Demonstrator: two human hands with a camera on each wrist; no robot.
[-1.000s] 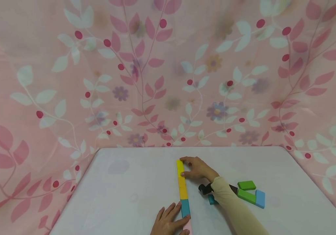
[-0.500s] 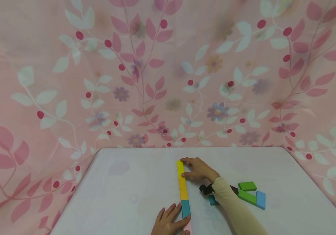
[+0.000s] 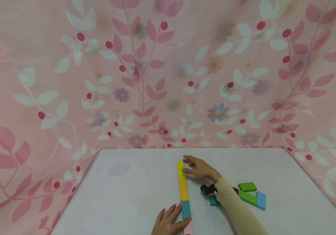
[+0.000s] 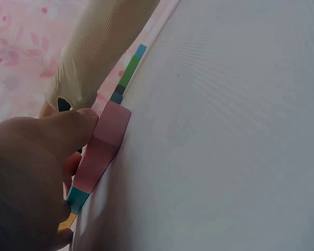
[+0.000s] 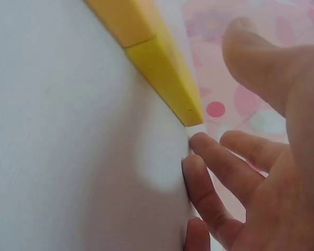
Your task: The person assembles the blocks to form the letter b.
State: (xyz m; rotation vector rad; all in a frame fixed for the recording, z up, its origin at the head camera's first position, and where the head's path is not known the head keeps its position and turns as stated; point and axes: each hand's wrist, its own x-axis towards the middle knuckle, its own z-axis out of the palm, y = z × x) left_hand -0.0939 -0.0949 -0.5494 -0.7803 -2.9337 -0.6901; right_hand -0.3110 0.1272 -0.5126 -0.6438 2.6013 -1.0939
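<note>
A straight row of flat blocks runs away from the person: yellow (image 3: pixel 180 166), orange-yellow (image 3: pixel 183 189), teal (image 3: pixel 186 209) and pink (image 3: pixel 188 228). My left hand (image 3: pixel 168 223) rests at the row's near end with fingers fairly straight. Its fingertips touch the left side by the teal block, and the thumb lies on the pink part, where the left wrist view shows a seam in the pink (image 4: pixel 102 141). Beside the far yellow block, my right hand (image 3: pixel 200 169) has its fingers spread. The right wrist view shows a gap between those fingers and the yellow block (image 5: pixel 170 86).
Right of the row lie two green blocks (image 3: pixel 247 186), a light blue block (image 3: pixel 261 200) and a teal block (image 3: pixel 213 200). The right sleeve (image 3: pixel 236 205) partly covers a dark piece near them. A black device (image 3: pixel 207 189) sits at the right wrist. A floral curtain (image 3: pixel 156 98) hangs behind the white table (image 3: pixel 120 195).
My right hand has let go of the yellow block's far end, its fingers lifting slightly away to the right. The left hand and the row of blocks stay put.
</note>
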